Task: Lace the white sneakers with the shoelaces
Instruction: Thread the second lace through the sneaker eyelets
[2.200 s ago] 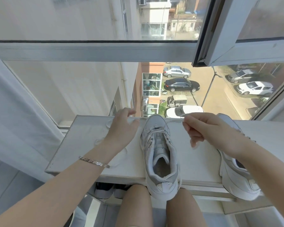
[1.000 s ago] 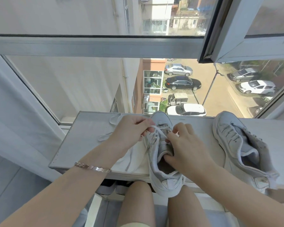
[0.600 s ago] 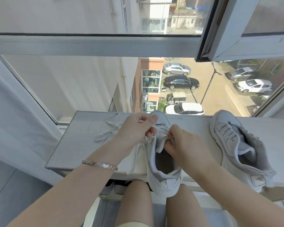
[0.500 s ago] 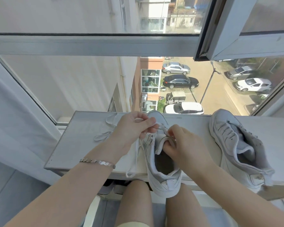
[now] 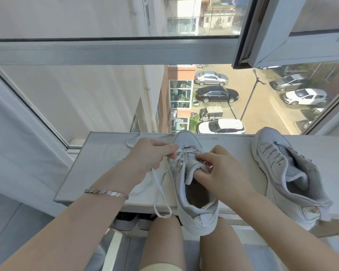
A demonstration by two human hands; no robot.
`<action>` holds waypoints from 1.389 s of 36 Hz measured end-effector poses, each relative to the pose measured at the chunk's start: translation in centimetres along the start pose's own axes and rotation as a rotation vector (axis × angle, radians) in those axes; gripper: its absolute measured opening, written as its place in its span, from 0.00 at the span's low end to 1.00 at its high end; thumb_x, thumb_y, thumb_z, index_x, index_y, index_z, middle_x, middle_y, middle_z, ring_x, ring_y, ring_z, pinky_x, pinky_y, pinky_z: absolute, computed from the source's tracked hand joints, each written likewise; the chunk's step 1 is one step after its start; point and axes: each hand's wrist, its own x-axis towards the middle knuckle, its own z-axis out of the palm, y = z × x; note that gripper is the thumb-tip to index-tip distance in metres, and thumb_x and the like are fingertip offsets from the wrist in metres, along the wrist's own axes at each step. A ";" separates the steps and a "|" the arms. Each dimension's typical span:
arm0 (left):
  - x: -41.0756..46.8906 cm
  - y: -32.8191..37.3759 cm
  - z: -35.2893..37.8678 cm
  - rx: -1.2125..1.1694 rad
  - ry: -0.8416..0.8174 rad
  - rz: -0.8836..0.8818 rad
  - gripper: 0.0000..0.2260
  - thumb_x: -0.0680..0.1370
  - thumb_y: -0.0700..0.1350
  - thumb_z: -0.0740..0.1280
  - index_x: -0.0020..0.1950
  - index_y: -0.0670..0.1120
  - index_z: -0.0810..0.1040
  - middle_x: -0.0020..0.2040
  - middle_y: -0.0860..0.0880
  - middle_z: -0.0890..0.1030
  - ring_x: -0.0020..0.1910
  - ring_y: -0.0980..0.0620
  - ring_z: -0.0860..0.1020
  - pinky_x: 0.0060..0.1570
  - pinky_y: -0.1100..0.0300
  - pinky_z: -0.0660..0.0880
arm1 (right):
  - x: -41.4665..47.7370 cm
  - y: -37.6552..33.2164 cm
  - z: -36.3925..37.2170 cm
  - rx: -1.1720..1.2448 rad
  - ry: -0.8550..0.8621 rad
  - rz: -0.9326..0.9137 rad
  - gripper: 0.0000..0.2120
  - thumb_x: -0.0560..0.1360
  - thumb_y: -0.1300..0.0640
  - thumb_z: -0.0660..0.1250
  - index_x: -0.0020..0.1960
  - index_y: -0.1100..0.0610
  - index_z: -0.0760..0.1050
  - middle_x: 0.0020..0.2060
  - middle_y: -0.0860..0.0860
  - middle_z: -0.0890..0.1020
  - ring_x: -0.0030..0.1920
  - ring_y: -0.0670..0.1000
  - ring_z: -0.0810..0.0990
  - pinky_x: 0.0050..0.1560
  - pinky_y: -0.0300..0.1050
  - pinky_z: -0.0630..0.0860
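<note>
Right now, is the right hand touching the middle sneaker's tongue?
Touching. The head view shows the right hand pinching the tongue of the middle sneaker, fingers above, thumb beneath; the left hand pinches the shoelace.

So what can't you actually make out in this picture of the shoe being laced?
All in the head view:
- Tip of the shoelace: hidden inside the grip of the left hand.
- Right-side eyelets of the middle sneaker: covered by the right hand.
- Spare lace on the ledge: partly behind the left hand.
- Shoes under the ledge: mostly hidden by the ledge and the forearm.
</note>
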 end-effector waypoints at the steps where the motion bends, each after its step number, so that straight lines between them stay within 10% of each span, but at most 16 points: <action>1: 0.0 -0.1 0.1 0.026 0.014 0.008 0.08 0.73 0.48 0.72 0.38 0.44 0.84 0.35 0.50 0.81 0.27 0.56 0.62 0.27 0.65 0.61 | 0.0 0.0 0.0 -0.021 -0.003 -0.007 0.13 0.74 0.52 0.64 0.55 0.56 0.78 0.46 0.50 0.72 0.44 0.50 0.73 0.38 0.40 0.67; 18: 0.4 -0.3 1.9 0.234 -0.003 0.098 0.05 0.75 0.45 0.69 0.38 0.48 0.80 0.40 0.47 0.80 0.38 0.57 0.74 0.37 0.69 0.69 | -0.4 0.2 0.5 0.019 -0.024 -0.011 0.15 0.76 0.53 0.62 0.60 0.56 0.76 0.46 0.51 0.69 0.47 0.52 0.72 0.42 0.42 0.65; 23: 0.3 -0.2 2.2 0.393 0.010 0.197 0.03 0.75 0.44 0.69 0.42 0.48 0.82 0.38 0.49 0.82 0.40 0.54 0.78 0.42 0.62 0.73 | -0.1 0.5 0.3 0.210 -0.058 0.060 0.17 0.70 0.53 0.68 0.59 0.48 0.77 0.44 0.45 0.70 0.43 0.44 0.74 0.40 0.29 0.67; 33: 0.3 -0.5 2.6 0.377 0.101 0.276 0.03 0.73 0.42 0.72 0.45 0.47 0.84 0.36 0.59 0.79 0.39 0.65 0.75 0.39 0.74 0.69 | 1.5 2.0 -1.6 0.708 -0.331 0.220 0.10 0.77 0.59 0.63 0.54 0.50 0.79 0.50 0.48 0.82 0.50 0.47 0.79 0.52 0.39 0.75; 38: 0.2 -0.5 2.7 0.361 0.143 0.294 0.05 0.71 0.42 0.73 0.39 0.52 0.83 0.34 0.59 0.79 0.36 0.65 0.76 0.35 0.78 0.70 | 2.9 1.4 -1.2 0.462 -0.356 0.174 0.12 0.76 0.61 0.61 0.53 0.50 0.80 0.32 0.46 0.78 0.31 0.44 0.73 0.36 0.34 0.71; 50: 0.1 -0.9 2.8 0.345 0.165 0.302 0.04 0.72 0.42 0.73 0.45 0.49 0.85 0.37 0.58 0.80 0.38 0.64 0.76 0.36 0.77 0.68 | 5.1 -0.4 -2.2 0.035 -0.401 0.065 0.07 0.73 0.59 0.65 0.46 0.55 0.83 0.32 0.48 0.81 0.34 0.47 0.78 0.34 0.37 0.74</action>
